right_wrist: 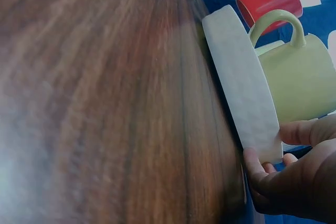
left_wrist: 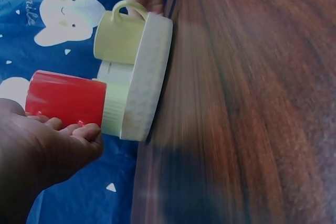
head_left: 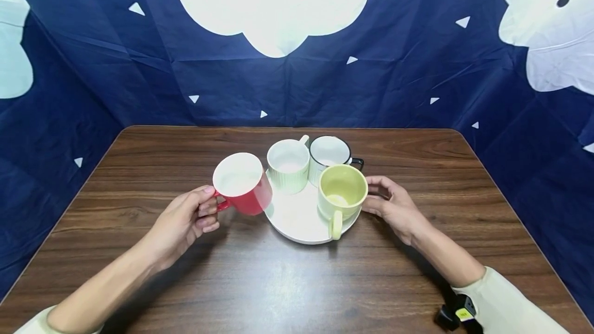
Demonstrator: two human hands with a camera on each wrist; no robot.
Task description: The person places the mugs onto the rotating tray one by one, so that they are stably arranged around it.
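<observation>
My left hand (head_left: 190,220) grips a red mug (head_left: 250,197) by its handle, and the mug is raised beside the left edge of a white round tray (head_left: 297,220). The mug's white inside faces up in the head view. My right hand (head_left: 394,207) pinches the tray's right rim, thumb over the edge and fingers at the side wall (right_wrist: 244,87). Close to that thumb, a yellow-green mug (head_left: 341,189) stands on the tray, handle toward me. Behind it are a pale green ribbed mug (head_left: 289,169) and a white mug with a black rim (head_left: 317,171).
The tray sits on a dark wood-grain table (head_left: 278,282). A blue cloth (head_left: 223,86) with white cloud shapes hangs behind the table and on both sides. A small black device (head_left: 457,313) is strapped at the right sleeve.
</observation>
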